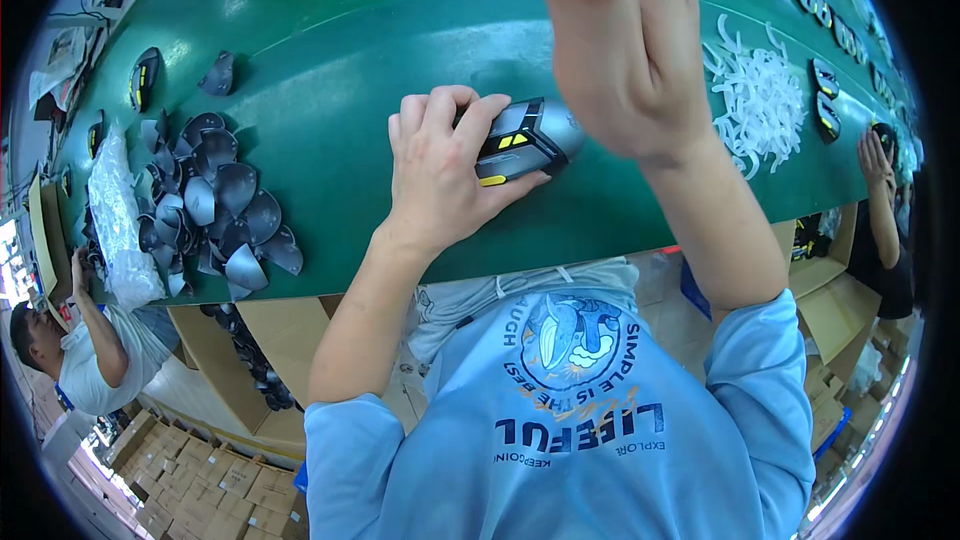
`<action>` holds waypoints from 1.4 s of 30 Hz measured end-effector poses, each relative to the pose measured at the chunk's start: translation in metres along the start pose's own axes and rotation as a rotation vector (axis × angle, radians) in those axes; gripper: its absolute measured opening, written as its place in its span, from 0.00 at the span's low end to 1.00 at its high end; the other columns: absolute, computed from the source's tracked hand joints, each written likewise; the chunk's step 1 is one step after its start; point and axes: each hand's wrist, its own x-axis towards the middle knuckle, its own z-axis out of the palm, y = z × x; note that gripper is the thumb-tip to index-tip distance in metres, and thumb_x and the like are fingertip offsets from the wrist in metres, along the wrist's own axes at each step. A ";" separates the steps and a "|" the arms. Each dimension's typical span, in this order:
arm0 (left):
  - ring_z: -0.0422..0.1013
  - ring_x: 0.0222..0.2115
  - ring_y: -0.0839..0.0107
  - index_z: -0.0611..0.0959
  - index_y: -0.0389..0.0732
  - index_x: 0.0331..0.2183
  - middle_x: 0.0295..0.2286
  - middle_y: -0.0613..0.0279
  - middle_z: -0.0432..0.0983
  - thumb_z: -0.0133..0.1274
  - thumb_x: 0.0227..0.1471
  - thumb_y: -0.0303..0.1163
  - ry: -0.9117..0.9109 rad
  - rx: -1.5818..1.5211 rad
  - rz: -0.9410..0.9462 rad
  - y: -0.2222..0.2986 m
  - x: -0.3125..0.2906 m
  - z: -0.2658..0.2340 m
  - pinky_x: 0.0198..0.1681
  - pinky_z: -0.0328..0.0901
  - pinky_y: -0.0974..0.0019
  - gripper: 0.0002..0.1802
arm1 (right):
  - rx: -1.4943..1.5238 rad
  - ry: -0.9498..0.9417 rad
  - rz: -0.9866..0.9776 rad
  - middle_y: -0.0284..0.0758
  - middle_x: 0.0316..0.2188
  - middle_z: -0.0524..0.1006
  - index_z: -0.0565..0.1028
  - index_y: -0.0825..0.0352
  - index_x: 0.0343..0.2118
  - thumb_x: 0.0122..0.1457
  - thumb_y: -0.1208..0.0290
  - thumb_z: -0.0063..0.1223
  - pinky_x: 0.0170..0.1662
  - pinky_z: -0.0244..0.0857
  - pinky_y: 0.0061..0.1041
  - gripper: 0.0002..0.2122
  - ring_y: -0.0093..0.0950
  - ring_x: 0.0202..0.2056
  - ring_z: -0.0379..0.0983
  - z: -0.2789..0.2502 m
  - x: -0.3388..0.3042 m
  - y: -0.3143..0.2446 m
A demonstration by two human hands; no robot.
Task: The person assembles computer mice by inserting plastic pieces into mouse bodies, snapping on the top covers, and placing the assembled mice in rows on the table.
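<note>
A grey and black computer mouse (pixel 548 132) with yellow accents rests on the green table in front of me. My left hand (pixel 438 165) is closed around its left end, the thumb along its near side and the fingers over the far side. My right hand (pixel 625 50) is raised close to the camera, above and just right of the mouse. Its fingers run past the upper edge of the picture, so what they do is hidden.
Curved dark grey shells (pixel 235 190) lie heaped at left, beside a clear plastic bag (pixel 122 225). Translucent curved strips (pixel 758 105) form a pile at right. Several mice (pixel 825 100) line the far right. Co-workers sit at both sides; open cardboard boxes (pixel 235 365) stand below the table edge.
</note>
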 end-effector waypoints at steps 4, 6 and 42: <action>0.65 0.46 0.57 0.84 0.48 0.50 0.45 0.62 0.73 0.78 0.36 0.53 0.053 -0.054 -0.028 -0.002 0.002 0.003 0.48 0.59 0.53 0.40 | -0.147 -0.165 -0.002 0.40 0.51 0.79 0.69 0.67 0.67 0.68 0.60 0.55 0.56 0.65 0.36 0.27 0.40 0.50 0.74 -0.021 0.003 -0.005; 0.65 0.46 0.55 0.84 0.45 0.50 0.45 0.60 0.73 0.78 0.36 0.53 0.034 -0.028 -0.009 0.000 0.005 -0.001 0.50 0.59 0.52 0.40 | -0.043 -0.245 0.108 0.40 0.61 0.69 0.59 0.63 0.73 0.71 0.58 0.54 0.61 0.59 0.37 0.32 0.40 0.57 0.67 -0.045 0.026 0.001; 0.75 0.33 0.57 0.81 0.43 0.50 0.37 0.58 0.74 0.78 0.37 0.32 0.169 0.021 0.224 -0.008 0.021 -0.012 0.32 0.73 0.57 0.36 | 0.883 -0.507 0.669 0.40 0.35 0.83 0.81 0.70 0.46 0.64 0.67 0.65 0.40 0.73 0.34 0.13 0.37 0.35 0.80 -0.107 -0.054 0.029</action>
